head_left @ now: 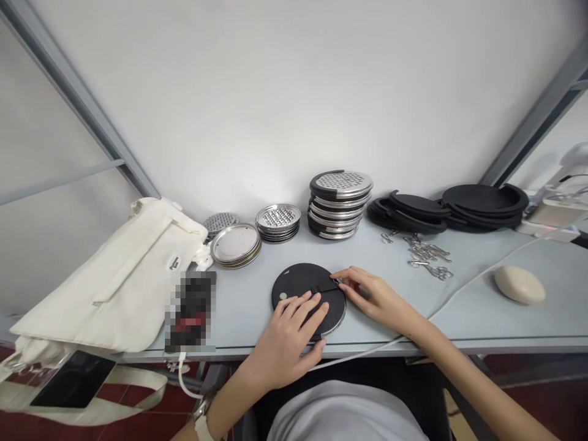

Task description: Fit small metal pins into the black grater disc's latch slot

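A round black disc (pixel 298 277) with a pale dot and a thin metallic edge at its lower right lies on the table in front of me. My left hand (pixel 290 334) rests on the disc's near side, fingers spread over its surface. At the disc's right edge, my right hand (pixel 373 295) pinches a small metal clip (pixel 337 280) between thumb and fingertips. A dark strip runs across the disc toward that clip. The fingers partly hide the clip, so how it joins the disc cannot be seen.
Behind stand stacked perforated metal plates (pixel 278 218), plain metal discs (pixel 235 244) and black-rimmed grater discs (pixel 342 211). Black round covers (pixel 482 205) and loose metal clips (pixel 427 252) lie right, near a white cable (pixel 478 278) and beige oval object (pixel 519 285). A cream bag (pixel 114 275) sits left.
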Tool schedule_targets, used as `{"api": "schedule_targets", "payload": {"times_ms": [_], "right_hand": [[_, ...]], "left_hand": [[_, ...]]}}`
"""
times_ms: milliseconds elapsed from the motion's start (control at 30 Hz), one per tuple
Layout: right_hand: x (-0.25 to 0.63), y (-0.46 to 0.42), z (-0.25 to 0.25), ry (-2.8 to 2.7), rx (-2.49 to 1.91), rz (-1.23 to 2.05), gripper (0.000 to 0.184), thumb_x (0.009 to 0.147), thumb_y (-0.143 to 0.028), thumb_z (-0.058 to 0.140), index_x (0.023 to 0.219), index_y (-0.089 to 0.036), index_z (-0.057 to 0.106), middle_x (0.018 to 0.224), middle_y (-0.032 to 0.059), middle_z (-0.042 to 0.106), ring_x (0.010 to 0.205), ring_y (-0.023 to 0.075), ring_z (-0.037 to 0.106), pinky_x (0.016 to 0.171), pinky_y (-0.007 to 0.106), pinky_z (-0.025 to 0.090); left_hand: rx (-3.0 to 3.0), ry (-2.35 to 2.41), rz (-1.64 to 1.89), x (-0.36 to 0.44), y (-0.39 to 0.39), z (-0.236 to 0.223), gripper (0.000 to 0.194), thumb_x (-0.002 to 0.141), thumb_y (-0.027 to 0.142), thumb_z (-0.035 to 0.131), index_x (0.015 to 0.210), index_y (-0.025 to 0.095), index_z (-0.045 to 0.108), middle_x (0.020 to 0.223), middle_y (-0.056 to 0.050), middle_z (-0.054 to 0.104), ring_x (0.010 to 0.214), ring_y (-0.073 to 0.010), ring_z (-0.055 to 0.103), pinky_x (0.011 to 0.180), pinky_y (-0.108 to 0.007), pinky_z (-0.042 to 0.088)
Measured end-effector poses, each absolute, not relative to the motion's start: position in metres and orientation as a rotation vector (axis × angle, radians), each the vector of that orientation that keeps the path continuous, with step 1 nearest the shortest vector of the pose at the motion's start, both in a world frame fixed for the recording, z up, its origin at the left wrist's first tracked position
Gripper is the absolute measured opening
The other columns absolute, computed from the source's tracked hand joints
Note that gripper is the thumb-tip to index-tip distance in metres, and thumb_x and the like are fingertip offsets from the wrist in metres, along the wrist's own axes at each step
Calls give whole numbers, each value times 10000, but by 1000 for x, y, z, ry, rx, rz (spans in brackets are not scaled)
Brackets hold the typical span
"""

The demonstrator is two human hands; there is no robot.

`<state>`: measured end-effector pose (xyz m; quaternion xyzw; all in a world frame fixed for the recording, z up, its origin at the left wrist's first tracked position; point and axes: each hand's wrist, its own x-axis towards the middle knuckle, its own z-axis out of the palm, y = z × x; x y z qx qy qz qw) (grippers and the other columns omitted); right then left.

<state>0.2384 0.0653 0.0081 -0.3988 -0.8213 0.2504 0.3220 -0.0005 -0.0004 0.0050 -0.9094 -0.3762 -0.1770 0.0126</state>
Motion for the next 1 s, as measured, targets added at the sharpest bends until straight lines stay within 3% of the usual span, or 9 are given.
{"api": "schedule_targets", "payload": {"times_ms": [167,500,733,1000], "right_hand": [[239,66,7,-2148,-1059,700,251,975,-292,426,1142,-201,591,1065,100,689,886,209,653,784,335,521],[238,65,11,-2162,-1079,676,251,973,-299,410,1124,-200,585,1001,102,706,802,207,660,728,328,531],[240,66,4,-2176,-1095,694,258,973,-327,412,1145,-202,559,732,14,621,610,158,575,584,262,475],[240,67,2,-2190,-1099,716,253,976,-334,401,1144,-195,530,685,-16,531,589,150,514,578,258,440]], "left_hand": [[-2845,-1177,-545,0,-1,5,523,932,292,482,1435,175,396,1486,-85,407,1372,-243,342,1097,-444,322],[-2823,-1167,-557,0,0,6,520,927,290,492,1428,180,407,1461,-99,438,1364,-248,362,1083,-439,346],[-2848,-1176,-544,0,0,5,522,936,288,474,1438,172,390,1486,-86,405,1374,-248,337,1095,-444,317],[-2859,-1181,-546,0,-1,5,519,939,289,465,1439,170,390,1488,-93,400,1378,-255,333,1097,-445,308]]}}
